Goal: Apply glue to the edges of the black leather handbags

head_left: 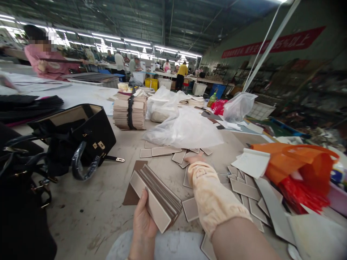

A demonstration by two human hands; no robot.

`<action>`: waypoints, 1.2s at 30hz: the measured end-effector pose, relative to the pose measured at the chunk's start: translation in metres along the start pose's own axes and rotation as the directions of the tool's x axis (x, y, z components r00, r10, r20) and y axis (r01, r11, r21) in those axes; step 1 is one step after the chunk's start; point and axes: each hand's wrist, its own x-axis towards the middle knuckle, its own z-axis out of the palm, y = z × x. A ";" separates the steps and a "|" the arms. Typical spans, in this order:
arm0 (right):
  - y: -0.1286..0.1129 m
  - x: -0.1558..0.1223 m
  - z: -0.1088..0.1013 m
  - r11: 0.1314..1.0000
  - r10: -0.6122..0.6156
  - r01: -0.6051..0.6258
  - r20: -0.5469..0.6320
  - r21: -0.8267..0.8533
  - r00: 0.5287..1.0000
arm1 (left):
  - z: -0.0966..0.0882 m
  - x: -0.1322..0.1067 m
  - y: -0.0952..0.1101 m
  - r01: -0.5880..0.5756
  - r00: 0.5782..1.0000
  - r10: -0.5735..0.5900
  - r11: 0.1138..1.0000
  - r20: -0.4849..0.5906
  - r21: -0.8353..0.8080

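My left hand (145,218) grips a thick stack of rectangular beige leather panels (154,198), thumb across the front one and fingers hidden behind. The panels have pale edges and stand tilted on their long sides. Beneath the stack's far end lies a dark brown flat piece (130,193). My right hand (195,157), its forearm in a cream sleeve cover (214,195), reaches forward over loose panels (179,156) near a clear plastic bag (184,126). Its fingers look stretched out and apart, and nothing shows in them. More loose panels (245,189) lie scattered right of that forearm.
Black handbags (108,128) stand at left. Behind my hands sits a strapped bundle of panels (121,112). An orange bag (295,162) and a grey strip (273,209) lie at right. A person in pink (43,59) works across the table; others stand farther back.
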 end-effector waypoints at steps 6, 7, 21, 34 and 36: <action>-0.001 -0.010 -0.014 0.993 0.107 -0.111 0.066 0.051 0.992 | 0.000 -0.002 0.000 0.038 0.999 -0.037 0.999 0.032 -0.021; 0.001 -0.017 -0.019 0.996 0.060 -0.064 0.064 0.069 0.996 | 0.001 -0.002 0.000 0.034 0.999 -0.033 0.999 0.035 -0.028; 0.022 -0.118 -0.045 0.871 -0.371 0.453 0.349 -0.191 0.861 | 0.002 -0.005 -0.004 0.026 0.997 -0.026 1.000 0.078 0.007; -0.005 -0.132 -0.044 0.717 -0.436 0.475 -0.203 0.511 0.877 | -0.008 -0.002 -0.003 0.034 0.997 -0.036 0.999 0.073 0.024; -0.011 -0.131 -0.038 0.537 -0.414 0.512 -0.320 0.670 0.852 | -0.011 0.000 0.001 -0.024 0.998 0.024 1.000 0.065 0.010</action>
